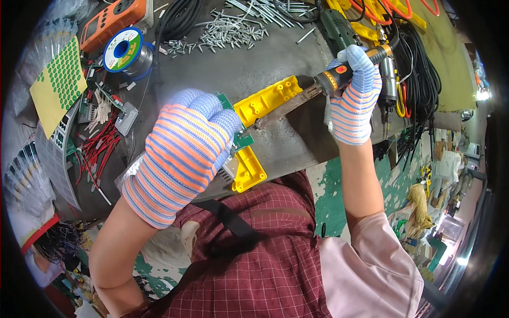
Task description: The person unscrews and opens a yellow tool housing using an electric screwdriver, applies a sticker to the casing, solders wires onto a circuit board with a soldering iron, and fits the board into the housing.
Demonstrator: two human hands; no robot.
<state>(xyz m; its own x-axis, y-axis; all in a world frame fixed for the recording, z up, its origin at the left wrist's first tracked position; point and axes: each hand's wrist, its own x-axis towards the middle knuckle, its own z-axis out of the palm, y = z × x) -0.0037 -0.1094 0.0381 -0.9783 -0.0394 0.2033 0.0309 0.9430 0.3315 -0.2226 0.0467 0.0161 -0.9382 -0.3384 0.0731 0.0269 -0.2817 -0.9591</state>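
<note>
Striped knit gloves, orange, blue and white, cover both hands. The left hand (185, 153) curls over a green circuit board (241, 139) seated in a yellow plastic casing (265, 98), fingers pressed together and clamping the board down near the front edge of the grey metal bench (254, 58). The right hand (354, 95) wraps in a fist around the black and orange handle of a soldering iron (318, 87); its long dull metal shaft slants down to the board, and the tip seems to touch it, though the glove hides the exact spot. Behind lie loose silver screws (228, 32), a spool of solder wire (127, 50), an orange meter (111, 18), red wire pieces (98, 148) and coiled black cables (421, 79). Bare bench shows between the screws and the casing.
</note>
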